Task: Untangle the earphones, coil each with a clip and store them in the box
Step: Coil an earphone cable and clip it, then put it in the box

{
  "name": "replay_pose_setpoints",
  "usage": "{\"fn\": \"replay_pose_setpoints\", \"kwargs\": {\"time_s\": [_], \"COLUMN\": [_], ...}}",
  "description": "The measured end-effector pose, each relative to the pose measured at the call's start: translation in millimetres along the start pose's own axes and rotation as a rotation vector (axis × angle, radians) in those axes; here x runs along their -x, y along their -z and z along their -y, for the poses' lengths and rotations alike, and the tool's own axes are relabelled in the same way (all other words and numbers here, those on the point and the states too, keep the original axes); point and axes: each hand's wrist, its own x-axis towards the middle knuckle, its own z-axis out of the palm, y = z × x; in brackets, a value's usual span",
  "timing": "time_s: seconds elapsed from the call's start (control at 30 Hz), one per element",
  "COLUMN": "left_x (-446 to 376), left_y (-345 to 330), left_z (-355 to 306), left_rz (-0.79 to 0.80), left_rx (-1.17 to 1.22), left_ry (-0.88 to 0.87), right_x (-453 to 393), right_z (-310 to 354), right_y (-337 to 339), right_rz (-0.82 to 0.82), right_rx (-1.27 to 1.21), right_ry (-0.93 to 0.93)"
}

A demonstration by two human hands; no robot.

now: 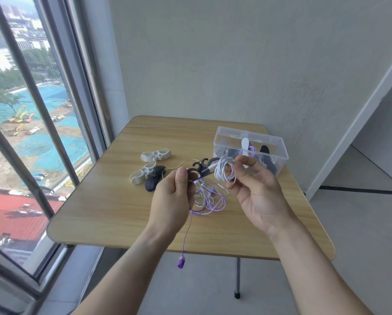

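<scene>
Wooden table [104,201] by window [31,110], grey walls, clear box [279,151] at rear

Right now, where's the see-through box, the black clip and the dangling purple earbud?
clear box [279,144], head view, right wall.
black clip [203,168], head view, middle.
purple earbud [181,262], head view, bud body.

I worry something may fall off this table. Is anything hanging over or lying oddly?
Yes. A purple earbud dangles on its cord below the near edge of the table, well off the top. Its cord runs up into the loose tangle of purple cords still lying on the table under the hands.
</scene>
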Motion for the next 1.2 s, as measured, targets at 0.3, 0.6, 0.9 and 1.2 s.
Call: {"fn": "replay_pose_setpoints", "kwargs": {"time_s": [0.3,0.6,0.9,1.2], "left_x": [1,2,5,7], "left_y": [0,-2,-2,-5], "left_z": [1,0,-10,-9], "left_rz": [0.015,0.088,0.254,0.265], "left_rx": [0.028,0.134,0.265,0.166], "left_ry": [0.054,0.249,0.288,0.262], "right_x": [-1,-1,-1,0], "right_z": [-3,-6,-2,-2], "right_y": [1,4,9,13], "right_rz": [-0.058,-0.005,-0.015,0.143], "right_rx": [0.092,0.268,0.284,0.281], "right_ry": [0.021,0.075,0.037,-0.127]}}
